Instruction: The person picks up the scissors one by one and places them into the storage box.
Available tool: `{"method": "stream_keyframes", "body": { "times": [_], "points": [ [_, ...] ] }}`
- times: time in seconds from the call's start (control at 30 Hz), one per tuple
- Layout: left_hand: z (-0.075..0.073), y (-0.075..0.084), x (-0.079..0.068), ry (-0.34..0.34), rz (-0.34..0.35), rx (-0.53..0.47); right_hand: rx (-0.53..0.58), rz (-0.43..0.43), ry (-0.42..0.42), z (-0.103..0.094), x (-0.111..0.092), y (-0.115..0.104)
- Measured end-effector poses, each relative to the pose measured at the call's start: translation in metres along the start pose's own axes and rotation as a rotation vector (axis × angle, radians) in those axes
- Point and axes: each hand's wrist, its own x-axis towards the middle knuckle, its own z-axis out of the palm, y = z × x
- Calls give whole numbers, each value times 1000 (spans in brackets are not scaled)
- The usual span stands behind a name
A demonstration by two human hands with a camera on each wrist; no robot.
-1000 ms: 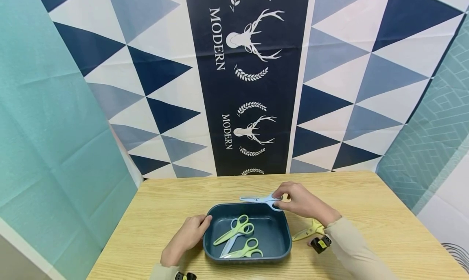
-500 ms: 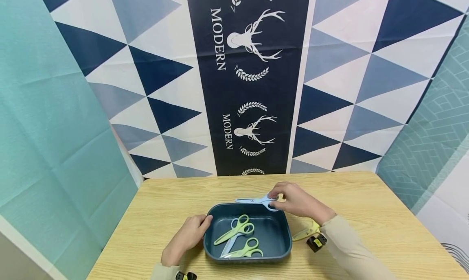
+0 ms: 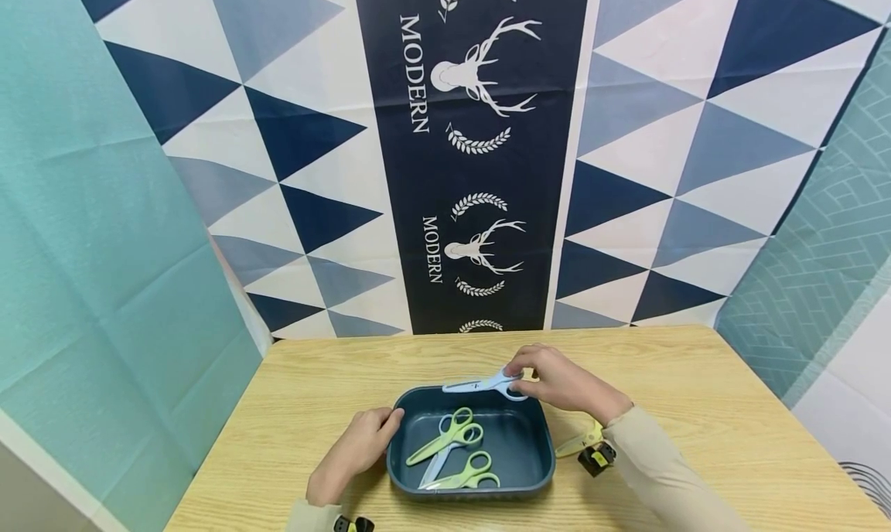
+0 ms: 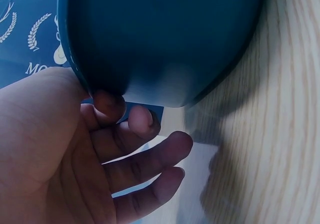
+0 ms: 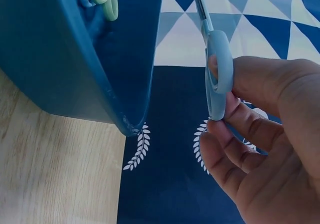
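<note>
A dark blue rectangular bin [image 3: 515,455] stands on the wooden table. My left hand [image 3: 358,443] grips its left rim, thumb at the edge and fingers along the outer wall. Over the bin's far rim, my right hand [image 3: 557,381] pinches light blue scissors [image 3: 462,387] by the handle loops. Their blades are closed and point left. The right wrist view shows the held scissors [image 5: 220,58] edge-on, apart from the bin wall. Inside the bin lie green scissors [image 3: 428,449] across other light blue scissors [image 3: 433,471], with more green scissors [image 3: 448,483] near the front wall.
Yellow scissors [image 3: 571,445] lie on the table just right of the bin, partly hidden by the right wrist camera [image 3: 597,458] and sleeve. The wooden table [image 3: 334,370] ends at a patterned cloth backdrop [image 3: 480,284].
My right hand has moved a little left with the light blue scissors, bringing them further over the bin's far rim. The left hand and the bin have stayed put.
</note>
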Motion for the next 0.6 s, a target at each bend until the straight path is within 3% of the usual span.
{"method": "stream_keyframes", "body": {
  "times": [0.6],
  "points": [
    [0,1,-1,7,-9,-2,-21,-48,-32,2,6,-3]
  ]
}}
